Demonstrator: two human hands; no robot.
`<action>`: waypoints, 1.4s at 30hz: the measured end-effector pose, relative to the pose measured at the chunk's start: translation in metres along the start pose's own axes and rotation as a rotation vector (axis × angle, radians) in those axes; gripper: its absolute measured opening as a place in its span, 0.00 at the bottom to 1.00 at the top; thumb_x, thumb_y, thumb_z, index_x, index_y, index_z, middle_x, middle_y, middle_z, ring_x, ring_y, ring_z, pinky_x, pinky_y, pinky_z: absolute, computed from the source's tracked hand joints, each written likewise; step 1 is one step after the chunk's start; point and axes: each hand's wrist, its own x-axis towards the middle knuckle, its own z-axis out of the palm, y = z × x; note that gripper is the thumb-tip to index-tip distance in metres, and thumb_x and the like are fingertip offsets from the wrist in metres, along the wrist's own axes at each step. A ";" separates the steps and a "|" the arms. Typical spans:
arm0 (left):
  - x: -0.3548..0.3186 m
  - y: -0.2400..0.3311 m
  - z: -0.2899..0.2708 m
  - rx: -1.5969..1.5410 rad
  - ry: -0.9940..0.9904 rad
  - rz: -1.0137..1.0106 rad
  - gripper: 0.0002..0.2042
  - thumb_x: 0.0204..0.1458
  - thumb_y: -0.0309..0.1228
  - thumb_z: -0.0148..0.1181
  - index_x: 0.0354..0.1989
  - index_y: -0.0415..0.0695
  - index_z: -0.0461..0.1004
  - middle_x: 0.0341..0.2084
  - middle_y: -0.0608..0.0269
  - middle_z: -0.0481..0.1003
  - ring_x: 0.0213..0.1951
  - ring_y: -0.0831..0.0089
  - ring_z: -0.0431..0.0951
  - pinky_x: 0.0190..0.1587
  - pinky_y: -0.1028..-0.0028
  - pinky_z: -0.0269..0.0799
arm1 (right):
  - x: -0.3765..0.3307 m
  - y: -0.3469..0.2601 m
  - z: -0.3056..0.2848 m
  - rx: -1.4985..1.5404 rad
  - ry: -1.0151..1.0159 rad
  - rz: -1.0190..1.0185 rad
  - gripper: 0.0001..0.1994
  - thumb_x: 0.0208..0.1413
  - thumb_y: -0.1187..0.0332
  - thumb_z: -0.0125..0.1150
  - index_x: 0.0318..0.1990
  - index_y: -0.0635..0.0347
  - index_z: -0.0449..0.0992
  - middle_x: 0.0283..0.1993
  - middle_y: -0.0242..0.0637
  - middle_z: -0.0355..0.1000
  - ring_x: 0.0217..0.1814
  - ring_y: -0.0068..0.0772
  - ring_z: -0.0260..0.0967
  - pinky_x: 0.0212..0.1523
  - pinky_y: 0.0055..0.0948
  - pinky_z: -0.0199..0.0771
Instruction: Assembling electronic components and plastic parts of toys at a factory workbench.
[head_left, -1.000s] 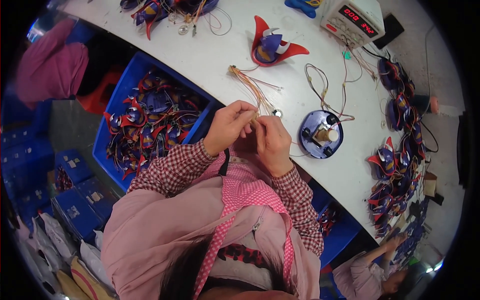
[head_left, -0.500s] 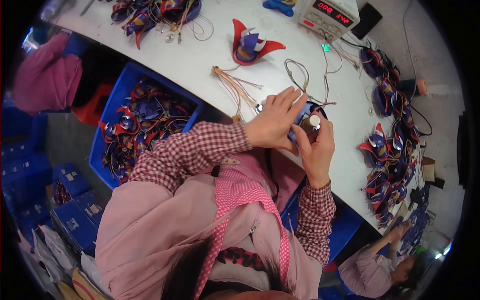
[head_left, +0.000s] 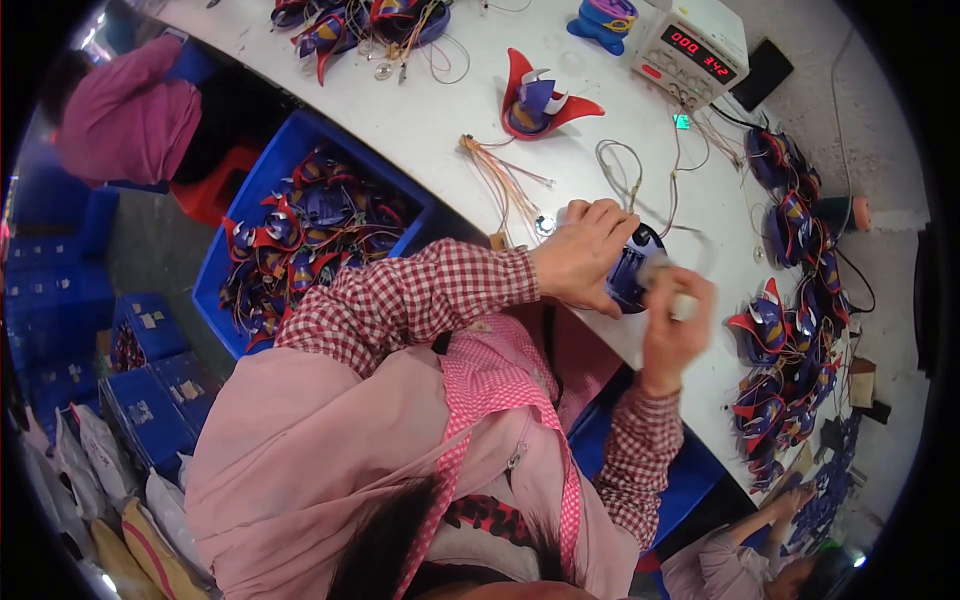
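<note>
On the white table, my left hand (head_left: 583,258) is closed on the near-left side of a dark blue plastic housing (head_left: 630,268), whose open, slotted side faces up. My right hand (head_left: 678,330) is beside the housing's right edge, its fingers closed round a small bottle (head_left: 683,306) with a round white end. Motion smears that bottle and the fingertips. A small round silver disc (head_left: 545,225) lies just left of my left hand. Farther off stands a purple piece with red wings (head_left: 535,105), and a bundle of thin wires (head_left: 500,175) lies on its near side.
A blue bin (head_left: 215,290) at the left holds many winged pieces with wires. A white power supply (head_left: 690,45) with a lit display stands at the back, its leads (head_left: 675,175) running onto the table. More winged pieces (head_left: 765,330) line the right edge. Other people (head_left: 130,110) sit nearby.
My right hand has moved right and toward me with the bottle, uncovering more of the housing. My left hand's fingers have curled onto the housing. The whole view has shifted slightly.
</note>
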 end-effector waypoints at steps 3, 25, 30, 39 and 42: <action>0.004 0.003 -0.004 0.016 -0.050 -0.007 0.47 0.27 0.51 0.71 0.55 0.34 0.58 0.50 0.47 0.63 0.54 0.51 0.61 0.55 0.55 0.51 | 0.015 0.024 -0.030 -0.062 0.091 0.120 0.06 0.56 0.73 0.57 0.35 0.68 0.71 0.30 0.33 0.71 0.29 0.22 0.69 0.29 0.20 0.71; 0.026 -0.160 -0.108 0.136 0.069 -0.288 0.45 0.32 0.54 0.70 0.55 0.35 0.61 0.47 0.41 0.65 0.54 0.49 0.62 0.53 0.63 0.63 | 0.039 -0.091 0.175 -0.127 -0.552 -0.174 0.18 0.46 0.65 0.64 0.44 0.61 0.71 0.38 0.45 0.66 0.34 0.45 0.71 0.31 0.37 0.72; 0.042 -0.158 -0.122 -0.015 -0.100 -0.463 0.40 0.31 0.50 0.72 0.50 0.34 0.65 0.43 0.45 0.70 0.48 0.55 0.69 0.50 0.66 0.65 | 0.041 -0.083 0.220 -0.388 -0.513 -0.156 0.14 0.47 0.64 0.62 0.39 0.61 0.72 0.37 0.45 0.66 0.32 0.46 0.72 0.32 0.38 0.74; 0.025 -0.128 -0.127 -1.089 0.121 -0.500 0.27 0.40 0.28 0.68 0.50 0.35 0.65 0.41 0.60 0.72 0.42 0.76 0.72 0.47 0.76 0.68 | 0.057 -0.072 0.102 0.417 -0.158 0.217 0.05 0.53 0.74 0.59 0.35 0.65 0.74 0.25 0.31 0.70 0.23 0.18 0.62 0.25 0.21 0.64; 0.025 -0.089 -0.113 -1.224 -0.020 -0.449 0.26 0.41 0.26 0.67 0.50 0.35 0.65 0.41 0.61 0.72 0.42 0.76 0.72 0.48 0.76 0.68 | 0.046 -0.046 0.051 0.511 -0.057 0.458 0.07 0.54 0.71 0.60 0.34 0.67 0.73 0.24 0.26 0.67 0.23 0.13 0.59 0.23 0.16 0.58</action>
